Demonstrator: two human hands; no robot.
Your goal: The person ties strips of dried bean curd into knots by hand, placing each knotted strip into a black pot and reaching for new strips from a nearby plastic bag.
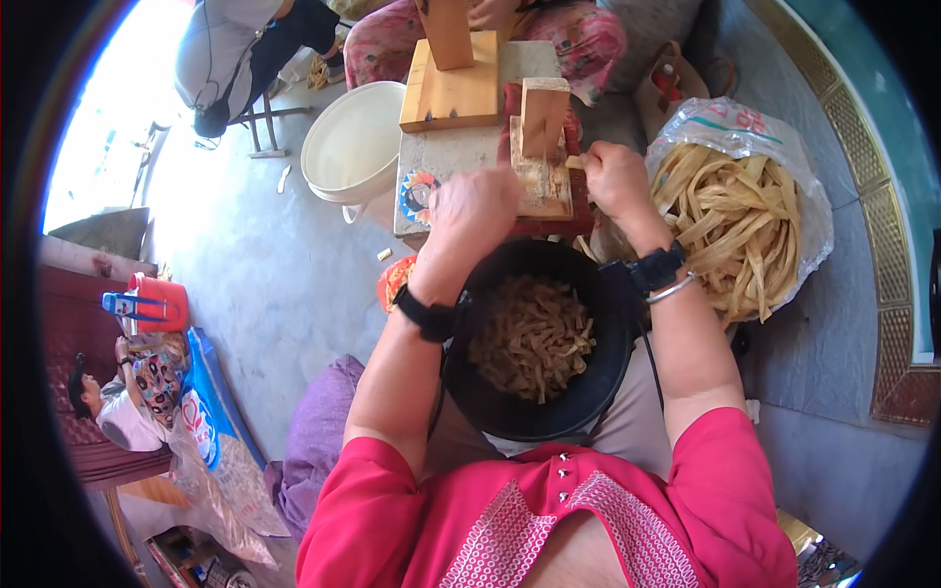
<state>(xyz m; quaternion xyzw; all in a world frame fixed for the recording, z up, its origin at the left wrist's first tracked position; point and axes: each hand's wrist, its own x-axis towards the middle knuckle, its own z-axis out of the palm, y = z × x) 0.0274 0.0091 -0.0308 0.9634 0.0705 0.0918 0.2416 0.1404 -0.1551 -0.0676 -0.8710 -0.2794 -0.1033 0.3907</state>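
My right hand (618, 183) pinches the end of a tan flat strip (575, 162) beside a small wooden stand. The stand has an upright block (544, 116) on a worn base (546, 191). Left of that base is my left hand (472, 208), closed and slightly blurred; whatever its fingers hold is hidden. A black bowl (461, 397) rests on my lap below both hands, with short pieces of tan strip (539, 338) in it. Long tan strips (730, 216) fill an open clear plastic bag (821, 211) to my right.
Ahead, a grey bench (426, 157) carries a larger wooden stand (456, 88). A white bucket (323, 162) stands left of it. Someone in pink patterned trousers (387, 44) sits across from me. A purple sack (319, 431) lies by my left side; farther left are another person (132, 421) and a red bucket (167, 302).
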